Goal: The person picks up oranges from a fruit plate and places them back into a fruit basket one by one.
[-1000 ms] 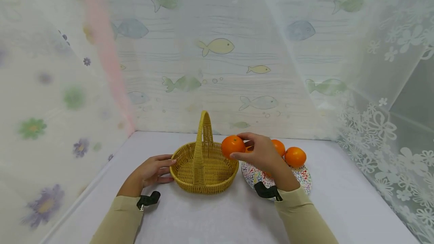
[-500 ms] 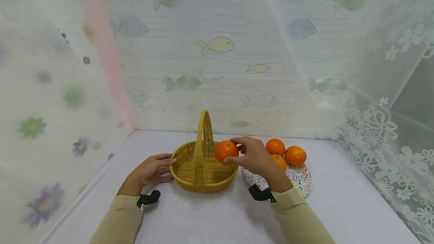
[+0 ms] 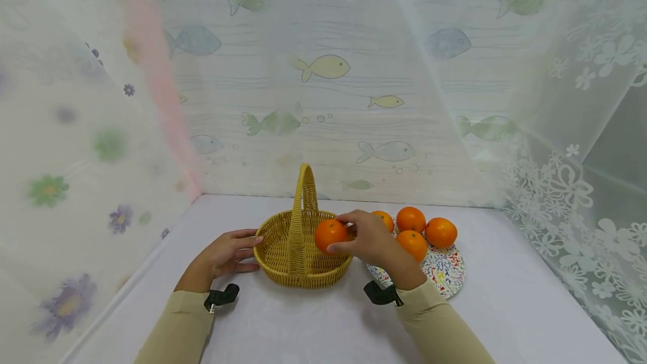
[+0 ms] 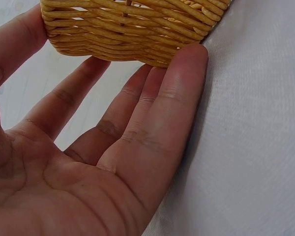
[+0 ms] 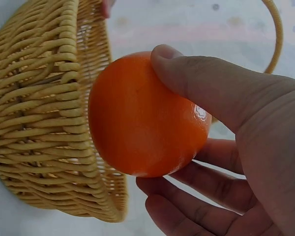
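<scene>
While your left hand (image 3: 226, 254) is touching the basket (image 3: 305, 281), fingers (image 4: 162, 108) apart, your right hand (image 3: 371, 243) has got fingers clamped on an orange (image 3: 329, 235).

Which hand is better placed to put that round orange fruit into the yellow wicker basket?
The right hand, most likely: it grips the orange fruit at the opening of the basket, while the left hand only touches the basket's opposite side.

A white cloth (image 4: 255, 147) with a fine weave covers the counter (image 3: 313, 330). Near its middle stands a yellow wicker basket (image 3: 318, 281), upright, its arched handle (image 3: 297, 246) raised. Just beside the basket, on the right, a round plate (image 3: 447, 274) with multicoloured squiggles on white rests flat on the cloth.
</scene>
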### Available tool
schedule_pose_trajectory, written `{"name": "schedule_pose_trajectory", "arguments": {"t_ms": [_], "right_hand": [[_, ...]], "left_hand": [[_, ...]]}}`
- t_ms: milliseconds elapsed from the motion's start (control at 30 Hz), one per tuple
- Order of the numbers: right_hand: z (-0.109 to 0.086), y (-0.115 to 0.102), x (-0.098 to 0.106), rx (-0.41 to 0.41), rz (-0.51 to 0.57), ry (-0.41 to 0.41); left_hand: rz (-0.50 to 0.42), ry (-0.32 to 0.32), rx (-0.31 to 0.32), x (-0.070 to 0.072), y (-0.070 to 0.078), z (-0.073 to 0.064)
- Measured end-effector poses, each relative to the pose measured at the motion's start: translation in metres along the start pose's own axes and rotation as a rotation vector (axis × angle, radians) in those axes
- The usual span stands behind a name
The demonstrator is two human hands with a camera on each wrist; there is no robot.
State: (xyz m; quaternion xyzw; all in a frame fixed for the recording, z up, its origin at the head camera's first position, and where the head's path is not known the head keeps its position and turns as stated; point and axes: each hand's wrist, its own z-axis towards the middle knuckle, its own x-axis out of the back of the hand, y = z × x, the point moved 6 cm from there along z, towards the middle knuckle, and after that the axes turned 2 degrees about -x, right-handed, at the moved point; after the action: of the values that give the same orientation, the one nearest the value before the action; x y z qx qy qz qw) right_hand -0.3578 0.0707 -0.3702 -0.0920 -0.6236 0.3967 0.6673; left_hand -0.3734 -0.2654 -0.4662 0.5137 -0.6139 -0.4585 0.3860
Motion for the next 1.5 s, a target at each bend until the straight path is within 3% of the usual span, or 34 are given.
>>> {"name": "schedule_pose_trajectory", "arguments": {"t_ms": [367,1500], "right_hand": [[0.004,0.006,-0.013,-0.044,-0.024,-0.039],[0.002,-0.003,-0.032,0.017,-0.247,-0.034]], "left_hand": [[-0.008,-0.004,-0.008,0.000,0.000,0.000],[-0.007,0.020,-0.008,0.002,-0.002,0.003]]}}
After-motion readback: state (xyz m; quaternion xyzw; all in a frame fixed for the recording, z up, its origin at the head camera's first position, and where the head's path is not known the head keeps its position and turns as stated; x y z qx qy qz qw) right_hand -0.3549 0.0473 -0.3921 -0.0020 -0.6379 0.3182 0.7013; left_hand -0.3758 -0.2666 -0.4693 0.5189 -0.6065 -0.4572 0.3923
